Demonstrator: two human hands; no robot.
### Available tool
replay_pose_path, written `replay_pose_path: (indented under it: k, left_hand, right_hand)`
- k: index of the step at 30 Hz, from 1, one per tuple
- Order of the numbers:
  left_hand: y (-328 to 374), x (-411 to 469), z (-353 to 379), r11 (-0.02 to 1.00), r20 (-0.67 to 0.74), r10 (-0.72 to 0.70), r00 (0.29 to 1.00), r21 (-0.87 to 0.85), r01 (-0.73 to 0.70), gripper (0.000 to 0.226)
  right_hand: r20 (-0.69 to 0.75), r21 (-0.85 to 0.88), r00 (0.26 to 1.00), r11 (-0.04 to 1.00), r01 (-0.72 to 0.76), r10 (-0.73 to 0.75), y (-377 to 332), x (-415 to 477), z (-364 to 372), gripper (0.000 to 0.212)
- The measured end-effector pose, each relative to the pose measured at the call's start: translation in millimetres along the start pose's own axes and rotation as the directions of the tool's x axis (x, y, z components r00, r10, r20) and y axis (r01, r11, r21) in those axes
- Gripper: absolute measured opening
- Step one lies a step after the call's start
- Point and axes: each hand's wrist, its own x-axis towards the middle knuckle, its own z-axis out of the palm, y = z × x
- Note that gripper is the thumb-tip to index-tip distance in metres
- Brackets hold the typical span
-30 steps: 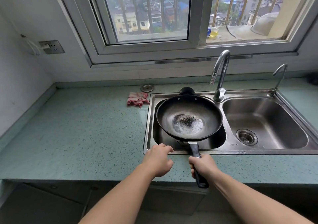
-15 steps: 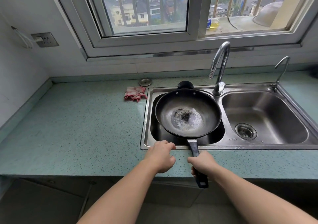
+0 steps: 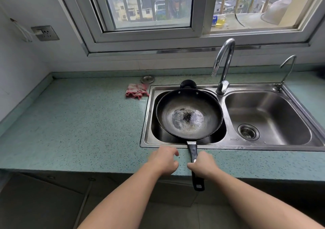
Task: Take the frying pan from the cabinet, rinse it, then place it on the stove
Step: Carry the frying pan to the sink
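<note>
One frying pan [image 3: 189, 113] — right hand [image 3: 204, 167] gripping its handle, two taps [image 3: 226, 67], one cloth [image 3: 135, 92]

I see a teal speckled countertop [image 3: 70, 123] with a double steel sink [image 3: 228, 145] set in; a crumpled pink cloth [image 3: 135, 92] and a round metal cap [image 3: 147, 79] lie near its back edge

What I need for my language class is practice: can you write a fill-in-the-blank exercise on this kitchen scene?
1. The right hand grips the frying pan by its ____.
2. The left hand holds ____.
3. The frying pan is over the ____ basin of the sink.
4. The drain strainer shows in the ____ basin.

Missing words: handle; nothing; left; right.
</note>
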Motion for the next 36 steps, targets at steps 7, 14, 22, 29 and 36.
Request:
replay_pose_path:
  k: [7, 14, 22, 29, 36]
  left_hand:
    - [11.4, -3.3, 22.6, 0.999, 0.124, -0.006, 0.992, -0.046, 0.012, 0.040]
    - [30.7, -9.7, 43.2, 0.986, 0.127, 0.008, 0.992, -0.164, 0.014, 0.028]
    - [28.4, -19.5, 42.8, 0.967, 0.165, 0.004, 0.986, -0.253, 0.038, 0.025]
    - [22.5, -23.8, 41.8, 0.945, 0.187, 0.028, 0.982, -0.325, 0.035, 0.036]
    - [33.3, -26.2, 42.0, 0.967, 0.125, 0.057, 0.990, -0.254, -0.024, 0.031]
  right_hand:
    - [0.015, 0.066, 0.999, 0.997, 0.033, -0.034, 9.6, -5.1, 2.3, 0.031]
    - [0.119, 0.099, 0.991, 0.994, 0.045, -0.057, 29.8, -20.8, 5.8, 0.037]
    - [0.117, 0.146, 0.992, 0.989, 0.038, -0.055, 21.5, -23.3, 13.1, 0.034]
    - [0.094, 0.090, 0.994, 0.995, 0.052, -0.061, 17.1, -26.9, 13.8, 0.033]
    - [0.064, 0.059, 0.995, 0.996, 0.072, -0.075, 21.5, -23.2, 14.8, 0.030]
